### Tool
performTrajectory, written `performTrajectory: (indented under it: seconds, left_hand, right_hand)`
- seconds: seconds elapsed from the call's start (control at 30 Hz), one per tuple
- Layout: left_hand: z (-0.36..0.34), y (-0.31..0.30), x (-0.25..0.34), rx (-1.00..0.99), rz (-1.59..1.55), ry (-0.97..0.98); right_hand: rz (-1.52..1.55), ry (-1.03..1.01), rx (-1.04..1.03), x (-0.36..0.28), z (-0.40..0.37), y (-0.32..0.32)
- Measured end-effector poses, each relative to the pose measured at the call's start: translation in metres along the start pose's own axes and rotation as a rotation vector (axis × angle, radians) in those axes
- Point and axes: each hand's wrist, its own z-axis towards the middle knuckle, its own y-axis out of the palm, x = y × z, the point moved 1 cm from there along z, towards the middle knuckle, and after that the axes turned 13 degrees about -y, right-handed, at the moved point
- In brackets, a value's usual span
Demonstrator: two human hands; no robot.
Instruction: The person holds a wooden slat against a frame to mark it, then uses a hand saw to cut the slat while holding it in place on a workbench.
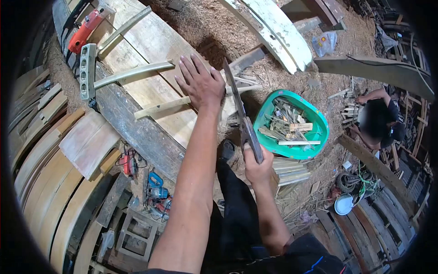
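My left hand (202,89) lies palm down with its fingers spread, pressing a thin wooden strip (155,109) against a wide plank (157,41). The strip's far end juts past the plank's right edge. In my right hand (258,165) is a long hand saw (240,102), fingers wrapped around its handle. Its dark, tapering blade points away from me and crosses over the strip, just right of my left hand. Two more strips (134,74) lie across the plank farther left.
A green tub (325,130) of wood offcuts stands to the right. A red power tool (86,31) and a power strip (86,73) rest at the left. Another person (376,121) crouches at the right. Curved timbers (43,192) are stacked lower left; a blue power tool (157,185) lies nearby.
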Motion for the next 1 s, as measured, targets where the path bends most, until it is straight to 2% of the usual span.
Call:
performTrajectory:
  seconds: [0.03,0.13,0.17,0.3,0.4,0.43,0.53,0.7,1.0]
  left_hand:
    - [-0.002,0.0,-0.002,0.001,-0.007,0.004]
    - [-0.001,0.003,-0.002,0.011,-0.026,0.004]
    - [-0.001,0.004,-0.003,0.024,-0.036,0.008]
    - [-0.001,0.0,-0.003,-0.009,-0.022,-0.003]
    - [-0.003,-0.001,-0.002,-0.028,0.003,-0.011]
    - [-0.001,-0.001,-0.001,-0.027,0.004,-0.012]
    - [-0.002,0.0,-0.001,-0.029,0.001,-0.009]
    - [0.0,-0.002,0.0,-0.03,0.027,-0.01]
    - [-0.003,0.004,-0.003,0.046,-0.006,0.024]
  right_hand:
    - [0.021,0.029,-0.019,0.001,-0.001,-0.004]
    - [-0.164,-0.055,-0.135,-0.017,0.003,-0.009]
    - [-0.137,-0.075,-0.094,-0.02,0.003,-0.007]
    - [0.316,0.311,0.01,-0.033,0.014,-0.009]
    - [-0.074,-0.284,0.147,-0.002,0.01,0.001]
    - [0.031,-0.192,0.155,0.003,0.015,-0.001]
    - [0.045,-0.132,0.093,-0.001,0.016,-0.004]
    - [-0.041,-0.067,-0.009,0.009,-0.012,-0.006]
    - [-0.118,-0.05,-0.06,0.009,-0.043,-0.018]
